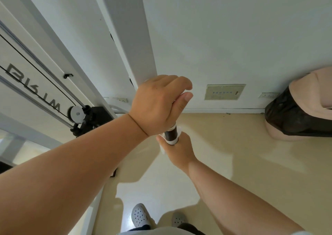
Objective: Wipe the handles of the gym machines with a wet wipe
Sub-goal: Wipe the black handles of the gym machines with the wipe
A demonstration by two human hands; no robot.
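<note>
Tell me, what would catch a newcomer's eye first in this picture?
Two bare hands meet at the centre on a dark handle: the left hand grips it above, the right hand below, with a white wet wipe wrapped around it. At left stands a white cable machine with its pulley.

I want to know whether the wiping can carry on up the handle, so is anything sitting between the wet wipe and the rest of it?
Yes. The left hand is closed on the handle just above the wet wipe, which the right hand wraps round the lower part.
</note>
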